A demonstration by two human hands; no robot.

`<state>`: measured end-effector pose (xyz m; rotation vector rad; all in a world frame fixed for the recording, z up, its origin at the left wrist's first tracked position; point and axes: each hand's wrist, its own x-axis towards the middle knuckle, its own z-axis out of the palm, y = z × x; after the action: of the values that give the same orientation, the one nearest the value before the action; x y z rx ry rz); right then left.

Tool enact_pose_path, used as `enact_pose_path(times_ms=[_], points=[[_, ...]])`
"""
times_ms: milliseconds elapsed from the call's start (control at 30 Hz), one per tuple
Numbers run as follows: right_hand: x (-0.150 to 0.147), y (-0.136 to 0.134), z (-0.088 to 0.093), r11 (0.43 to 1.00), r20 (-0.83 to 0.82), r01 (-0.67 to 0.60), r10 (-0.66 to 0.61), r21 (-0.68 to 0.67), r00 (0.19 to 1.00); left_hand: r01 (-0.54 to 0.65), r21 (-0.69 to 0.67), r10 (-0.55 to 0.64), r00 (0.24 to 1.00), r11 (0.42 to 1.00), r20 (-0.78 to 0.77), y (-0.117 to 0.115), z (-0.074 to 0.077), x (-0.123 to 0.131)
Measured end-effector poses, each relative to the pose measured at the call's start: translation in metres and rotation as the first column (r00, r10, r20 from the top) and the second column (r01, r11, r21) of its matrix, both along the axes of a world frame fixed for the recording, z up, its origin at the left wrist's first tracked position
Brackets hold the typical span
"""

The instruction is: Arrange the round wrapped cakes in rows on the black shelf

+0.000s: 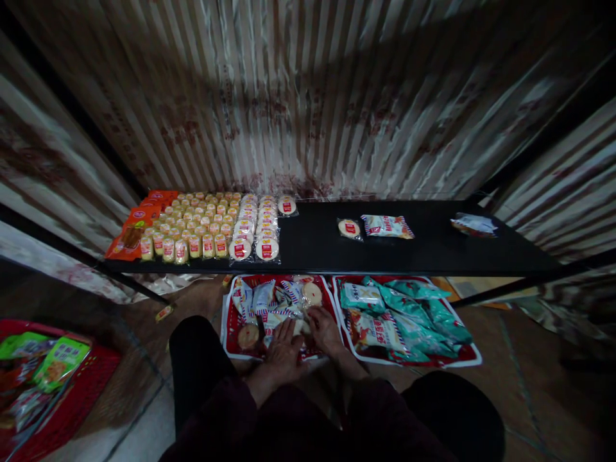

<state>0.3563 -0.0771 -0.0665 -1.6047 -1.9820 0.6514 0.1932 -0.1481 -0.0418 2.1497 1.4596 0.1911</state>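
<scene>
Both hands are down in the left red basket (228, 346) with the white rim. My left hand (285, 351) lies over the packets with its fingers stretched out. Close beside it, my right hand (325, 330) has its fingers curled at the basket's right side; what they hold, if anything, is hidden. Just above the right fingers is a wrapped round biscuit (312, 294). Another round biscuit (248, 336) lies at the front left of the basket. White-and-blue striped packets (264, 296) fill its back part. A pale round pastry between the hands is partly covered.
A black shelf (312, 250) carries rows of small wrapped cakes (195, 224), stacked round biscuits (254, 224), orange packets (132, 234) and a few loose packets (387, 226). A second basket (474, 360) holds green packets (409, 308). Another red basket (99, 372) stands at left.
</scene>
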Motion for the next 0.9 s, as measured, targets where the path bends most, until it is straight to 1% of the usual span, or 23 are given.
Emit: enact_pose_path(times_ms=[100, 167, 267, 367, 500, 633, 700, 800, 900], points=[[0.003, -0.005, -0.008, 1.000, 0.029, -0.005, 0.006, -0.024, 1.000, 0.010, 0.011, -0.009, 1.000, 1.000, -0.019, -0.005, -0.005, -0.002], [0.004, -0.007, -0.010, 0.999, 0.045, -0.020, 0.021, -0.035, 0.999, 0.029, 0.011, -0.029, 1.000, 1.000, -0.005, -0.006, -0.005, -0.005], [0.007, -0.008, -0.009, 0.998, 0.070, -0.047, 0.050, -0.041, 0.996, 0.052, 0.015, -0.052, 0.998, 0.999, 0.024, -0.008, -0.004, -0.006], [0.010, -0.008, -0.006, 0.996, 0.067, -0.074, 0.078, -0.059, 0.995, 0.038, 0.031, -0.039, 0.999, 0.999, 0.030, -0.009, -0.004, -0.004], [0.009, -0.009, -0.005, 0.995, 0.042, -0.042, 0.046, -0.092, 0.998, 0.037, 0.043, -0.038, 0.999, 0.998, 0.034, -0.008, -0.012, -0.003], [0.008, -0.009, -0.006, 0.993, 0.077, -0.041, 0.049, -0.113, 0.996, 0.057, 0.018, -0.058, 0.998, 0.998, 0.027, -0.008, -0.019, -0.005], [0.009, -0.007, -0.008, 0.990, 0.082, -0.064, 0.075, -0.124, 0.994, 0.048, 0.032, -0.050, 0.998, 0.998, 0.041, -0.009, -0.018, -0.004], [0.012, -0.003, -0.008, 0.986, 0.070, -0.093, 0.104, -0.139, 0.992, 0.029, 0.045, -0.033, 0.995, 0.999, 0.092, -0.009, -0.012, 0.000], [0.014, 0.001, -0.006, 0.982, 0.056, -0.111, 0.121, -0.154, 0.991, -0.053, 0.049, 0.045, 0.988, 0.997, 0.150, 0.000, -0.005, 0.006]])
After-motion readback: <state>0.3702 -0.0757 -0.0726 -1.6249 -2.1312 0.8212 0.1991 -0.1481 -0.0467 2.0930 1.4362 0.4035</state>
